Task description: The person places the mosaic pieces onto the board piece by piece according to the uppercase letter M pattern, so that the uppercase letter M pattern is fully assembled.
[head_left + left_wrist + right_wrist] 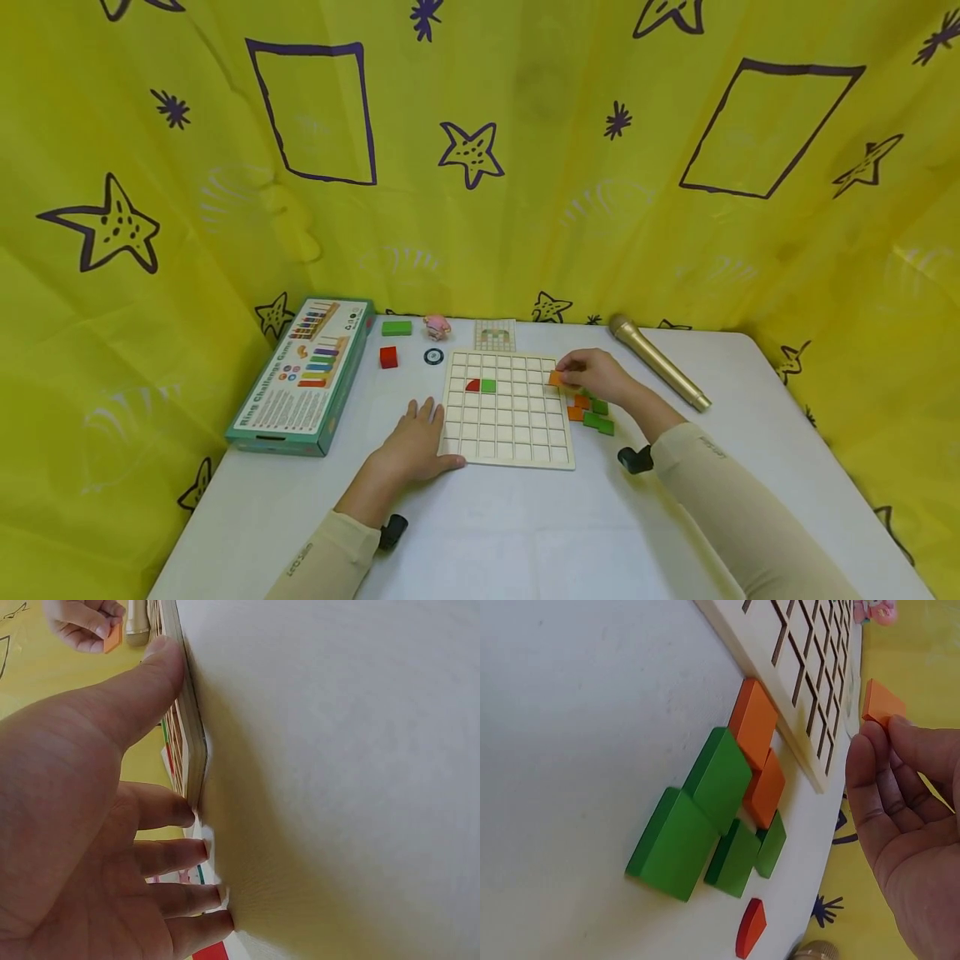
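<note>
A cream gridded board (517,463) lies on the table, with a red curved-edge tile (472,385) and a green square tile (488,386) side by side in its upper left cells. My right hand (596,373) pinches an orange tile (883,701) between thumb and fingers, above the board's right edge. At the board's front left corner my left hand (408,446) rests with fingers spread, the thumb along the front edge. Right of the board lie loose orange tiles (754,716), several green tiles (673,846) and a red tile (751,928).
A pattern card (495,327) lies behind the board. To the left are a boxed ring game (300,375), a green block (397,328), a red block (387,357), a round disc (433,357) and a pink figurine (437,327). A gold microphone (660,362) lies at the back right.
</note>
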Demonstrator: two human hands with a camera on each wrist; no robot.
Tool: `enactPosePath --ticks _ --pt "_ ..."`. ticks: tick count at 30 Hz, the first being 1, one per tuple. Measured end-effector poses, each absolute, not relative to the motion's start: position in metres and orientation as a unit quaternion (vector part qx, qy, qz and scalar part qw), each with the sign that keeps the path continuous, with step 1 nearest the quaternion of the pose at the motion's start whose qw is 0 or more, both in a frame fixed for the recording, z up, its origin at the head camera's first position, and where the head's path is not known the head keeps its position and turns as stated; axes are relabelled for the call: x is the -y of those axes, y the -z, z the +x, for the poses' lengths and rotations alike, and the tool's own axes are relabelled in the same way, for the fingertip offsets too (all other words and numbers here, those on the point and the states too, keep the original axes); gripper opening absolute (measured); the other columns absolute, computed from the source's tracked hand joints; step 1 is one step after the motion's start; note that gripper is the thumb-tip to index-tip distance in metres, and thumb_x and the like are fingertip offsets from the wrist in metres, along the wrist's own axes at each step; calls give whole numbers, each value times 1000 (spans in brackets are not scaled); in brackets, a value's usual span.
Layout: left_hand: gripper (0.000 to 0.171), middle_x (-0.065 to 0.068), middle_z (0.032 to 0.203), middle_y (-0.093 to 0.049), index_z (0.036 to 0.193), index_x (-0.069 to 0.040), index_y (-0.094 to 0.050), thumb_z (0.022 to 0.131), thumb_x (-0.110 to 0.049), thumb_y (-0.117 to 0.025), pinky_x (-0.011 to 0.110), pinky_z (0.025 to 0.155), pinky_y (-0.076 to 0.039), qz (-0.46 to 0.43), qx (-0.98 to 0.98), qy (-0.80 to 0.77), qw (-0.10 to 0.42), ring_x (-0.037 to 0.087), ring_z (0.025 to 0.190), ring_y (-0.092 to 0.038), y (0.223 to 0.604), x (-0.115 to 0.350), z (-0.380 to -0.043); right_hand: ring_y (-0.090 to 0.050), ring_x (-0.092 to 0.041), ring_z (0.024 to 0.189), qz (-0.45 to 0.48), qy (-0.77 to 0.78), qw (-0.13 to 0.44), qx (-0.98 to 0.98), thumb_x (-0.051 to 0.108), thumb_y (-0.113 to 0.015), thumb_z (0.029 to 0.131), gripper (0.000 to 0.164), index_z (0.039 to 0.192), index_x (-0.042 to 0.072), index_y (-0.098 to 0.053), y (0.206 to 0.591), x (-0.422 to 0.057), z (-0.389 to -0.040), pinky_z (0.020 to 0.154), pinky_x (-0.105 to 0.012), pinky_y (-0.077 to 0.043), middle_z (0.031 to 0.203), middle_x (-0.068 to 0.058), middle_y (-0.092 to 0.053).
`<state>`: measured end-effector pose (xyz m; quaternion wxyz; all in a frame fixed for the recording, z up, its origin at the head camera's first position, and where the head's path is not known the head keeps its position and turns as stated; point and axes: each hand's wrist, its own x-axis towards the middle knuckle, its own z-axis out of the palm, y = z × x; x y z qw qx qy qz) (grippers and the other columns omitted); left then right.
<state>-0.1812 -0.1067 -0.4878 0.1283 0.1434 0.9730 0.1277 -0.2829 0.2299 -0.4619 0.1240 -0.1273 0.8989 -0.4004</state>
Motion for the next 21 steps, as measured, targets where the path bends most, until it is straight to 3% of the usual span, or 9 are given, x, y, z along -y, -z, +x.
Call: enactPosePath --ticks 21 --pt "99 28 157 -31 150 9 -38 85 -57 -74 55 115 -31 150 -972 -127 126 52 145 -24 487 107 -180 -69 -26 91 -107 434 151 -882 8 -66 98 14 108 -1 -70 464 -199 -292 84 -38 -58 100 -10 -69"
